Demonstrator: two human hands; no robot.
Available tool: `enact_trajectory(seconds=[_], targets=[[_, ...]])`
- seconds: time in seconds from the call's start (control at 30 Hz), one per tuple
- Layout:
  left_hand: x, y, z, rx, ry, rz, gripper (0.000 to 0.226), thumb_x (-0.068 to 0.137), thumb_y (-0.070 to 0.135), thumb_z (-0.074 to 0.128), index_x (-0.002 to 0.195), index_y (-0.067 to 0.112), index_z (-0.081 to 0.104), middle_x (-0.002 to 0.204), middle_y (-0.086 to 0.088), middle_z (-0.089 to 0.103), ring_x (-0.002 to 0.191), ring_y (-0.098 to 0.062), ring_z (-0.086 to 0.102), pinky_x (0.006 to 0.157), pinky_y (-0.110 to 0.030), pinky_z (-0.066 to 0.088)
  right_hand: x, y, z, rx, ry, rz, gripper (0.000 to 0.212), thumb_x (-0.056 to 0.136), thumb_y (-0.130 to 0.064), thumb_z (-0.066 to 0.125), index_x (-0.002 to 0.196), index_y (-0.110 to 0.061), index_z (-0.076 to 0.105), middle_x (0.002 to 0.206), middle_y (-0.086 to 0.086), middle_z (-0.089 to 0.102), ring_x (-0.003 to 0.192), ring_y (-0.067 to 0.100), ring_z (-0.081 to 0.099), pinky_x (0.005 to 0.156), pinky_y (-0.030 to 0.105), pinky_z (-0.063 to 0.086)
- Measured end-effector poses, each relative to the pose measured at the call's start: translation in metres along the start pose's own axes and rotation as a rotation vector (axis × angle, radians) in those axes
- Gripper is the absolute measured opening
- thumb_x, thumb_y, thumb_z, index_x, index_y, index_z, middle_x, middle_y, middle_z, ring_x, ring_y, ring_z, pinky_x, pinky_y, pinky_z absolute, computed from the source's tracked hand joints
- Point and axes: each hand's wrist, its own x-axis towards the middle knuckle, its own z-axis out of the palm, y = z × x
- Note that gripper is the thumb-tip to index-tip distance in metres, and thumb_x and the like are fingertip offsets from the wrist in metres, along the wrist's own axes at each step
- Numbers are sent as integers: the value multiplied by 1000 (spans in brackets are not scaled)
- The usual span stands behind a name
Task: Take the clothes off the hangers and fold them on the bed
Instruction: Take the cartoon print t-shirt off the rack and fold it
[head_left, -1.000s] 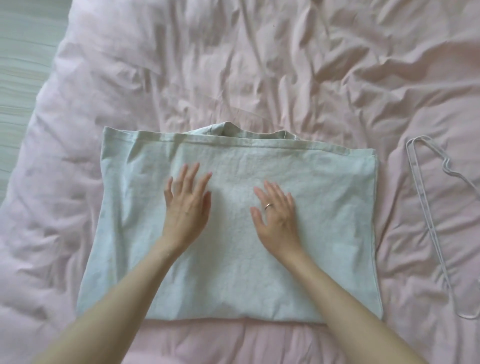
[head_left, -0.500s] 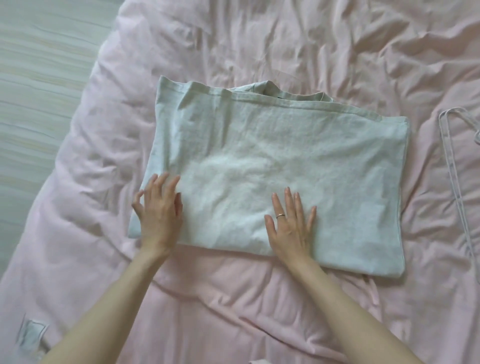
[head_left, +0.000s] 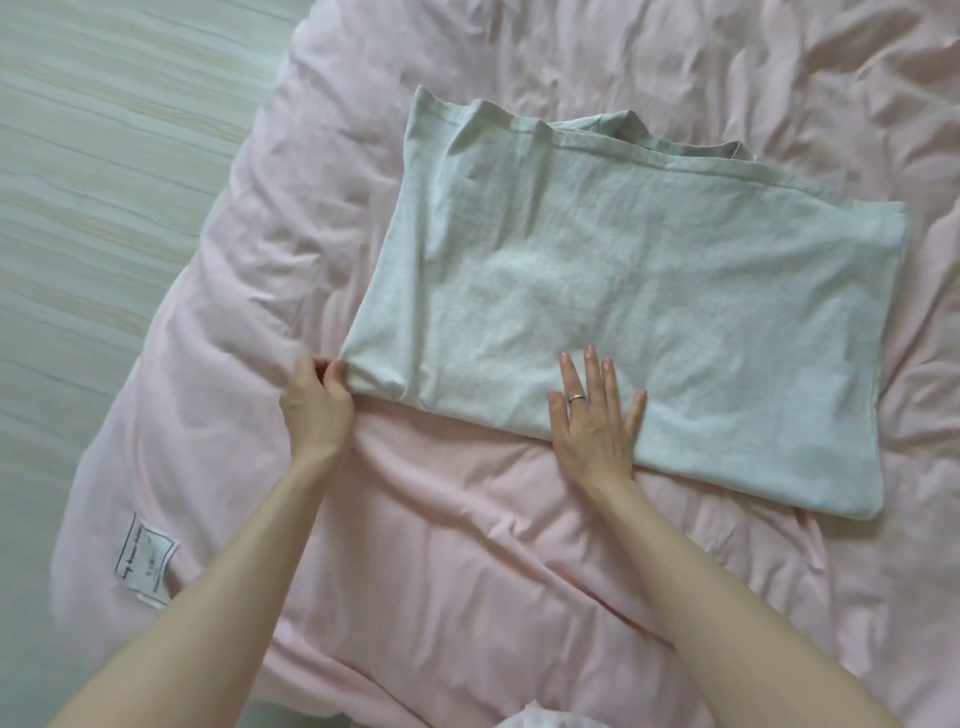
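Observation:
A pale grey-green garment (head_left: 649, 291) lies folded into a wide rectangle on the pink duvet (head_left: 467, 545). My left hand (head_left: 317, 405) pinches the garment's near left corner with curled fingers. My right hand (head_left: 597, 426) lies flat with spread fingers on the garment's near edge, about the middle. A ring shows on one finger of the right hand. No hanger is in view.
The duvet's left edge falls off to a pale wooden floor (head_left: 104, 208). A white care label (head_left: 145, 566) is sewn on the duvet near its lower left corner. Rumpled pink bedding extends beyond and to the right of the garment.
The view has shifted left, so the hanger at the right has left the frame. My left hand slid to the near left corner and now pinches it. My right hand stays flat on the near edge.

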Motion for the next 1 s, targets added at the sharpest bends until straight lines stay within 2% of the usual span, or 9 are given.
enact_trajectory(seconds=[0.1,0.27,0.43,0.5,0.6,0.7,0.77,0.9,1.0], targets=[[15,-11,-13,27,-19,30,22,96,11,47,102,-9,54,101,-30,63,100,-43,54,80,-38,32,3,1,0,-45,-56,11,51,100,-43,18,149,-37,3,158,-10,-8,145,10,-13,113,53,-12],[18,-18,-12,-5,-163,-50,18,96,18,46,99,4,58,101,-18,66,102,-34,57,87,-38,40,4,3,-4,-9,-89,-7,51,101,-41,19,149,-37,5,158,-11,-8,144,8,-13,112,50,-13],[15,-4,-3,-165,-148,-247,26,91,22,46,110,8,57,113,-12,61,109,-29,54,90,-36,40,-10,32,-17,23,-5,3,60,92,-42,12,148,-26,24,158,-3,12,146,11,5,117,40,-4],[8,12,2,-72,-67,-242,34,92,28,46,118,9,54,123,-14,55,118,-30,47,98,-39,34,-19,57,-23,6,55,97,65,88,-44,12,145,-22,33,156,1,21,145,13,13,116,41,-2],[-10,37,14,214,37,111,43,90,21,51,131,11,44,135,-16,38,128,-33,31,104,-47,21,-31,106,-37,-13,138,257,49,96,-34,29,139,-16,45,152,7,31,142,22,24,113,51,4],[-34,52,41,299,-84,467,44,85,9,56,128,8,49,136,-18,41,125,-38,36,99,-54,26,-44,153,-52,-19,240,399,46,93,-27,39,133,-7,51,146,14,39,137,29,32,109,53,15],[-53,59,65,346,-192,588,42,82,9,59,123,7,53,135,-21,43,125,-41,40,97,-57,29,-51,179,-62,22,290,490,44,94,-21,47,134,-4,47,145,14,38,134,31,34,107,49,23],[-94,75,109,464,-420,665,44,90,18,56,133,13,49,149,-19,31,140,-39,22,104,-66,15,-55,216,-82,512,385,780,39,93,-20,50,129,-5,51,129,14,54,119,32,49,94,36,38],[-108,79,127,513,-502,556,50,98,33,39,146,27,27,158,-8,3,145,-27,-6,109,-61,-6,-52,236,-94,1087,272,922,11,90,-24,58,92,-16,64,93,6,62,77,22,59,63,28,42]])
